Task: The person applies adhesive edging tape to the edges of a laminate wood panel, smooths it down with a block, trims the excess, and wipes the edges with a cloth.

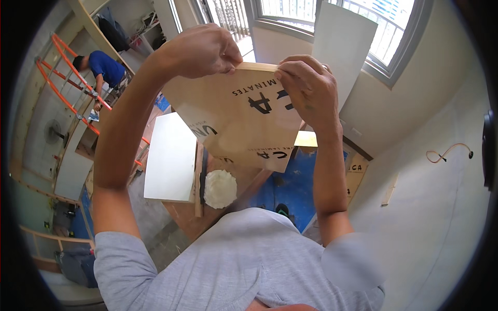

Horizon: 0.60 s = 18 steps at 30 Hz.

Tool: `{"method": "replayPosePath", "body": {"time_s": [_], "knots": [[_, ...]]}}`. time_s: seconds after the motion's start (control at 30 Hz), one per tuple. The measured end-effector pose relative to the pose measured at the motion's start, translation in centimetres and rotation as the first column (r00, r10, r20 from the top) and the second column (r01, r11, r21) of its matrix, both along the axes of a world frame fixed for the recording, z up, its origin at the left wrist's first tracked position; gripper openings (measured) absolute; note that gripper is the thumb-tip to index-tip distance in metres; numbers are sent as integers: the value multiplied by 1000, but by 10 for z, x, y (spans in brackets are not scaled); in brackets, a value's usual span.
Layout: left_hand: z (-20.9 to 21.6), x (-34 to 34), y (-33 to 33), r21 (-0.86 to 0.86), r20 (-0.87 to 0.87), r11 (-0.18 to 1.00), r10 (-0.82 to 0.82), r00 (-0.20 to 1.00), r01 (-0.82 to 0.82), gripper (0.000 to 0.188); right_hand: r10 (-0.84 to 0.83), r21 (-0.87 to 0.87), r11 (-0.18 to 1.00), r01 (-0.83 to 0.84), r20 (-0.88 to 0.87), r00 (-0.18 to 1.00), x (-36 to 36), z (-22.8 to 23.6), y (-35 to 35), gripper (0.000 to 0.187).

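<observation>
So on my feed I've got a board [233,116] held up in front of my chest, above the bench [193,224], brown side with black print facing me. Left hand [207,52] is curled over the top edge near one end, right hand [306,85] pinches the same edge a bit further along, so both are grasping it.

What worries me: everything hangs off that one top edge. If either pinch slips, I'd guess the board swings or twists and the lower end drops onto the bench. I can't tell whether that end touches anything. Right under it there's a round white lump [220,189], can't make out what it is, and a white panel [170,158] lies just left of it beside a wood strip [199,189]. A sloppy drop could knock or scuff any of those. My view down is partly blocked by the board too, so a bump could easily go unnoticed.

Bench top's bare brown around the near corner. Blue sheeting [306,189] covers floor to the right, with a shoe [281,209] showing. Tall pale panel [345,49] by the window [391,31], loose cable [448,154] on the right wall, and off left a co-worker [105,67] bends beside an orange ladder [70,96].
</observation>
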<state>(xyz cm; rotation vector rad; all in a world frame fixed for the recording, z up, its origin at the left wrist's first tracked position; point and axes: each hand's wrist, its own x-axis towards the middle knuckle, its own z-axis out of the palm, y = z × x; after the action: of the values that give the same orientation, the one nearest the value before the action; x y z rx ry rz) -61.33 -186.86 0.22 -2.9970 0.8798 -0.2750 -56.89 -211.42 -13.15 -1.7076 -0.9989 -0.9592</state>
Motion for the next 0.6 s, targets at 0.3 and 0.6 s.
{"method": "replayPosePath", "body": {"time_s": [0.3,0.6], "knots": [[-1,-1,0,-134,-156,987,72,985,-93,24,-121,-99,986,134,134,984,1,7,-2,8],[-1,-4,4,-19,-31,997,76,997,-77,28,-208,-415,891,185,-10,978,-35,45,50,16]]}}
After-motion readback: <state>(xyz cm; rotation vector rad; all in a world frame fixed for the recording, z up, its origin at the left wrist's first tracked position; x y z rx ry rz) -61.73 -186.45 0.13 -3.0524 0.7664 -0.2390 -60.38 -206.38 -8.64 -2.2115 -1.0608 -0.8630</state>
